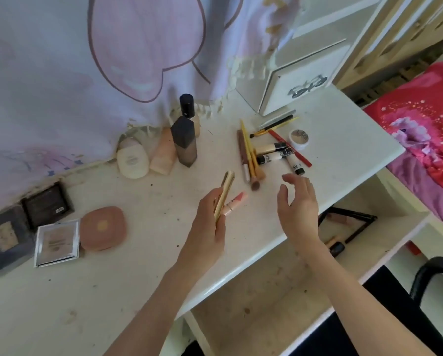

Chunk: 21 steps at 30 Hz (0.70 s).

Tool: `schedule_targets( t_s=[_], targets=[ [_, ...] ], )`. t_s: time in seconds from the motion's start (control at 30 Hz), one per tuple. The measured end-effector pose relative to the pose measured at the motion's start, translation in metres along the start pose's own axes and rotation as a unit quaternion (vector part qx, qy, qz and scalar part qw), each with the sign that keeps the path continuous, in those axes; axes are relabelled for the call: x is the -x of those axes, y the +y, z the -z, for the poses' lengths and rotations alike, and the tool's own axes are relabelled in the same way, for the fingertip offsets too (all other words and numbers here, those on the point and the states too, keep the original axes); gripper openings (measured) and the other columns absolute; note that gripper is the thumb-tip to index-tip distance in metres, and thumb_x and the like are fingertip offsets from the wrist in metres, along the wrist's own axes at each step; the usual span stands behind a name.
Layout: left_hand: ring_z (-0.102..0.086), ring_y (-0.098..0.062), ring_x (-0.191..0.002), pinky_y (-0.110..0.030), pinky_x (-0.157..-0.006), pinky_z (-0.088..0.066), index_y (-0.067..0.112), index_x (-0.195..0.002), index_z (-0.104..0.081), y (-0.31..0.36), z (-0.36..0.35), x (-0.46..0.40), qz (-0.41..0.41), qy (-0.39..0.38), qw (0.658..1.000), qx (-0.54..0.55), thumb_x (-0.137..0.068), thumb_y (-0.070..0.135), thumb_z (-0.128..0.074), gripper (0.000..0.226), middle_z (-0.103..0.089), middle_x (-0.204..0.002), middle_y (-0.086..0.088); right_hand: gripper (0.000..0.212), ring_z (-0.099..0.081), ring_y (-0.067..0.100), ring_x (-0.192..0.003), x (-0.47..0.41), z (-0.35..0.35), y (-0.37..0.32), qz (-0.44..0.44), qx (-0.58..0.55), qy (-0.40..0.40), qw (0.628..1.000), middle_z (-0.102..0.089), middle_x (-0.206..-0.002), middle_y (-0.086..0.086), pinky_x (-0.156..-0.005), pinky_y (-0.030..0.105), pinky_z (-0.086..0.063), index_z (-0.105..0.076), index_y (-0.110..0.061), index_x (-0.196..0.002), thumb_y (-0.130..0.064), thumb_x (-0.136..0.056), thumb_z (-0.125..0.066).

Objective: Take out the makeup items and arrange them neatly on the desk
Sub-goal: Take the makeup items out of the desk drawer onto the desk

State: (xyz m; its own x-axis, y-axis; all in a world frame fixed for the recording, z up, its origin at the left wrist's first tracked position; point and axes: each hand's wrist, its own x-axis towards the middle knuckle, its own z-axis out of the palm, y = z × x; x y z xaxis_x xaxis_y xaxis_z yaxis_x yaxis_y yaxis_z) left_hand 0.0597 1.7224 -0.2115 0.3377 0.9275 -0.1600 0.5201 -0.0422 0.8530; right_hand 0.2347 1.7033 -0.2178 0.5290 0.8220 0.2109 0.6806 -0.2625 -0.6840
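My left hand (pixel 207 224) grips a gold tube (pixel 224 195) and a pink lipstick (pixel 234 202) above the middle of the white desk (pixel 164 253). My right hand (pixel 298 204) hovers open beside them, holding nothing, just short of a loose pile of brushes and pencils (pixel 250 155) and small concealer tubes (pixel 274 154). Bottles stand at the back: a tall dark bottle (pixel 184 142), a black-capped bottle (pixel 188 109), a peach tube (pixel 162 152) and a white oval bottle (pixel 132 160). Compacts lie at the left: a pink compact (pixel 103 228), a silver palette (pixel 57 242) and dark palettes (pixel 47 204).
A small round jar (pixel 299 138) sits near the desk's right edge. Below the desk an open drawer (pixel 279 304) holds a black-framed item (pixel 349 222) and a few more makeup pieces. A white cabinet (pixel 300 80) stands at the back right, a black chair (pixel 436 276) at the lower right.
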Motion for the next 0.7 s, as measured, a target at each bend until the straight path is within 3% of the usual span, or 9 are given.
schedule_targets(
  t_s=[0.07, 0.1, 0.17, 0.27, 0.4, 0.53, 0.7],
  targets=[
    [-0.052, 0.002, -0.093, 0.005, -0.076, -0.036, 0.025, -0.137, -0.028, 0.013, -0.028, -0.009, -0.019, -0.017, 0.999, -0.026, -0.095, 0.016, -0.045, 0.047, -0.039, -0.129, 0.007, 0.027, -0.054, 0.034, -0.110, 0.002, 0.014, 0.030, 0.024, 0.088, -0.008, 0.996, -0.058, -0.116, 0.019, -0.094, 0.046, -0.045, -0.056, 0.005, -0.115, -0.004, -0.089, -0.055],
    [-0.051, 0.003, -0.090, 0.005, -0.072, -0.036, 0.024, -0.137, -0.028, 0.019, -0.040, -0.015, -0.026, -0.019, 0.999, -0.039, -0.095, 0.015, -0.045, 0.046, -0.040, -0.127, 0.006, 0.033, -0.049, 0.038, -0.118, 0.002, 0.018, 0.042, 0.023, 0.130, -0.036, 0.991, -0.053, -0.125, 0.024, -0.101, 0.051, -0.039, -0.052, 0.007, -0.120, -0.007, -0.090, -0.055],
    [-0.052, -0.005, -0.099, -0.008, -0.078, -0.039, 0.023, -0.137, -0.029, 0.031, -0.063, -0.029, -0.049, -0.012, 0.996, -0.079, -0.095, 0.014, -0.045, 0.046, -0.043, -0.124, 0.003, 0.050, -0.025, 0.036, -0.138, 0.002, 0.020, 0.061, 0.006, 0.213, -0.117, 0.970, -0.031, -0.146, 0.022, -0.117, 0.047, -0.014, -0.036, 0.004, -0.137, -0.024, -0.096, -0.046],
    [-0.048, -0.015, -0.110, -0.026, -0.085, -0.030, 0.023, -0.133, -0.032, 0.041, -0.088, -0.053, -0.093, 0.023, 0.982, -0.162, -0.094, 0.008, -0.047, 0.044, -0.048, -0.121, 0.000, 0.061, 0.000, 0.027, -0.145, 0.005, 0.017, 0.078, 0.017, 0.262, -0.151, 0.953, -0.007, -0.156, 0.015, -0.117, 0.038, 0.007, -0.013, -0.002, -0.147, -0.038, -0.099, -0.024],
    [-0.046, -0.021, -0.114, -0.031, -0.089, -0.028, 0.022, -0.131, -0.034, 0.048, -0.106, -0.078, -0.111, 0.043, 0.966, -0.228, -0.090, 0.005, -0.053, 0.048, -0.052, -0.119, -0.005, 0.068, 0.008, 0.024, -0.144, 0.007, 0.013, 0.083, 0.027, 0.280, -0.157, 0.947, 0.001, -0.156, 0.014, -0.114, 0.037, 0.013, -0.003, -0.004, -0.147, -0.045, -0.093, -0.002],
    [-0.046, -0.023, -0.110, -0.036, -0.087, -0.030, 0.023, -0.131, -0.036, 0.049, -0.113, -0.086, -0.134, 0.052, 0.937, -0.318, -0.091, 0.015, -0.055, 0.045, -0.056, -0.118, -0.004, 0.066, 0.014, 0.021, -0.143, 0.007, 0.012, 0.086, 0.027, 0.288, -0.164, 0.943, 0.004, -0.156, 0.013, -0.115, 0.037, 0.015, 0.003, -0.005, -0.145, -0.045, -0.093, 0.000],
    [-0.042, -0.025, -0.102, -0.032, -0.075, -0.019, 0.021, -0.129, -0.043, 0.051, -0.109, -0.083, -0.156, 0.079, 0.917, -0.357, -0.091, 0.022, -0.055, 0.041, -0.059, -0.112, -0.005, 0.064, 0.024, 0.016, -0.137, 0.008, 0.013, 0.087, 0.022, 0.272, -0.169, 0.947, 0.008, -0.156, 0.011, -0.112, 0.034, 0.021, 0.011, -0.009, -0.143, -0.047, -0.091, 0.003]
  ],
)
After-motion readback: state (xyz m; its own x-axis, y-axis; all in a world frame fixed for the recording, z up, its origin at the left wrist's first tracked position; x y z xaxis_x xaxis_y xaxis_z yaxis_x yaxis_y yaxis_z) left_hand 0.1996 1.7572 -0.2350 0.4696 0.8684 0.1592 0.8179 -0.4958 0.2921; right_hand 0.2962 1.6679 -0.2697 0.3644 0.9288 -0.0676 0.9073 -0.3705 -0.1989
